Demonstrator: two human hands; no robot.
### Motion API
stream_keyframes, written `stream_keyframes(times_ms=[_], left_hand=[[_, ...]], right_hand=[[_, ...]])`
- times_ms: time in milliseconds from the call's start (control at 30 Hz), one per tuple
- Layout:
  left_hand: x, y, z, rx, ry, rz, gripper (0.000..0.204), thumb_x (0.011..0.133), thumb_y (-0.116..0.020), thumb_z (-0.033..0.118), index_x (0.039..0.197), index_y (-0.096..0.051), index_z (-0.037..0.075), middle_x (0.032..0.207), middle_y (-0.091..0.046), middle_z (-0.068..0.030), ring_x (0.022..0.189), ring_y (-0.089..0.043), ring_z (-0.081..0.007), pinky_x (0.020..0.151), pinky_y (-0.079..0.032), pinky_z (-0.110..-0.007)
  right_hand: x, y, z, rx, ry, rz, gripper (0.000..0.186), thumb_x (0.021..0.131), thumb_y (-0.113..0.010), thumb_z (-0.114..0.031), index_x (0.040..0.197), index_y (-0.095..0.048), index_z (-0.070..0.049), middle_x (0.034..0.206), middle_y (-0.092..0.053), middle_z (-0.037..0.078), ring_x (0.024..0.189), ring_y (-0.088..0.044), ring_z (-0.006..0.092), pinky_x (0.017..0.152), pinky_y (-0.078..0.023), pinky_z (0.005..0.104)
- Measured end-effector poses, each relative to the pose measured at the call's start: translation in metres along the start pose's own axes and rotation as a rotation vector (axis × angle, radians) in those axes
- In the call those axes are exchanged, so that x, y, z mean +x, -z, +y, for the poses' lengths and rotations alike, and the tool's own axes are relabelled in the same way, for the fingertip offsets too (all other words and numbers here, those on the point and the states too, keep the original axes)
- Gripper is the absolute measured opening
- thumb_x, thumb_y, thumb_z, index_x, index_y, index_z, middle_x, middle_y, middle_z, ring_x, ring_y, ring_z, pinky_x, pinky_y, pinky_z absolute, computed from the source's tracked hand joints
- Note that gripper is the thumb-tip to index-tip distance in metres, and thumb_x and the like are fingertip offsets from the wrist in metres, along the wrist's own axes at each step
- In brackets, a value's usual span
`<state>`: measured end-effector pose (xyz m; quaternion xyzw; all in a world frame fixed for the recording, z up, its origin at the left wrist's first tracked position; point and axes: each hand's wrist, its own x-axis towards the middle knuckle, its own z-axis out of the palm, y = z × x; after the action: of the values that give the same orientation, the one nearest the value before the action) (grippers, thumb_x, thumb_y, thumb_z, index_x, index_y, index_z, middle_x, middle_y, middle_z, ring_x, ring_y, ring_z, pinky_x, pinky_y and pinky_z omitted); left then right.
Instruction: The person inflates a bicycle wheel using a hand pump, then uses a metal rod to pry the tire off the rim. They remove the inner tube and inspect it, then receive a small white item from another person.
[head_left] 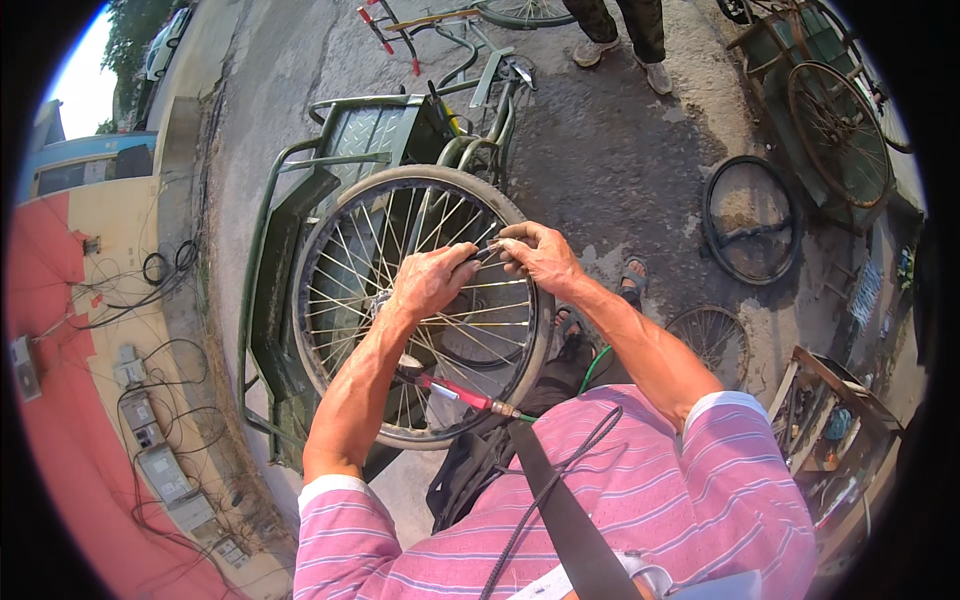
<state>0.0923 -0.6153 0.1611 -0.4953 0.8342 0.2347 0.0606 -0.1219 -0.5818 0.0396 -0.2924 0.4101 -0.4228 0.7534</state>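
Observation:
A spoked wheel with a worn grey tyre [548,330] stands before me, against an overturned dark green cargo tricycle [262,290]. My left hand [432,282] is closed over the wheel's right part, its fingers pinching a small dark piece too little to name. Close beside it, at the inner edge of the rim, my right hand [543,262] pinches with thumb and forefinger; what lies between the fingertips is mostly hidden. The two sets of fingertips nearly meet among the spokes. Below my hands, a red air tool [455,391] on a green hose [597,367] lies across the wheel's lower part.
A loose tyre [709,215] and a bare spoked rim [742,345] lie on the ground at right. Further right is a wooden rack [868,395] of tools, with another cart wheel [838,130] above. A person's shoes [655,75] show at the top. Left stands a wall [105,300] with cables.

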Motion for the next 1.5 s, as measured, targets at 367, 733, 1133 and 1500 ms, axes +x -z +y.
stream_keyframes(times_ms=[367,733,1133,1500], left_hand=[[0.046,-0.020,-0.011,-0.409,0.151,-0.230,0.041,0.098,-0.070,0.024,0.132,-0.067,0.002,0.126,-0.071,-0.0205,0.116,-0.069,-0.0334,0.098,-0.053,-0.042],[0.044,-0.030,-0.033,-0.147,0.239,0.137,0.022,0.092,-0.076,0.020,0.101,-0.069,0.001,0.101,-0.067,-0.0186,0.095,-0.067,-0.0376,0.083,-0.053,-0.046],[0.047,-0.055,-0.030,-0.061,0.222,0.193,0.020,0.090,-0.077,0.018,0.094,-0.065,0.004,0.096,-0.065,-0.0159,0.088,-0.066,-0.0397,0.077,-0.053,-0.049],[0.041,-0.062,-0.026,0.049,0.252,0.178,0.018,0.093,-0.075,0.021,0.098,-0.065,0.007,0.097,-0.063,-0.0143,0.086,-0.067,-0.0409,0.073,-0.053,-0.051]], right_hand=[[0.018,0.009,0.010,-0.179,-0.033,-0.026,0.033,0.102,-0.064,-0.017,0.127,-0.066,0.005,0.099,-0.076,0.012,0.082,-0.073,0.0151,0.076,-0.060,0.0302],[0.080,0.014,0.024,-0.562,0.055,0.608,0.044,0.096,-0.072,-0.039,0.108,-0.075,0.003,0.099,-0.078,0.016,0.096,-0.074,0.0284,0.089,-0.058,0.0431],[0.112,0.040,0.044,0.346,-0.488,-0.127,0.058,0.095,-0.072,-0.060,0.109,-0.076,-0.004,0.093,-0.076,0.008,0.074,-0.071,0.0171,0.067,-0.060,0.0346],[0.122,0.045,0.045,0.368,-0.465,-0.293,0.056,0.102,-0.062,-0.058,0.113,-0.075,-0.005,0.096,-0.078,0.008,0.077,-0.072,0.0144,0.071,-0.062,0.0331]])
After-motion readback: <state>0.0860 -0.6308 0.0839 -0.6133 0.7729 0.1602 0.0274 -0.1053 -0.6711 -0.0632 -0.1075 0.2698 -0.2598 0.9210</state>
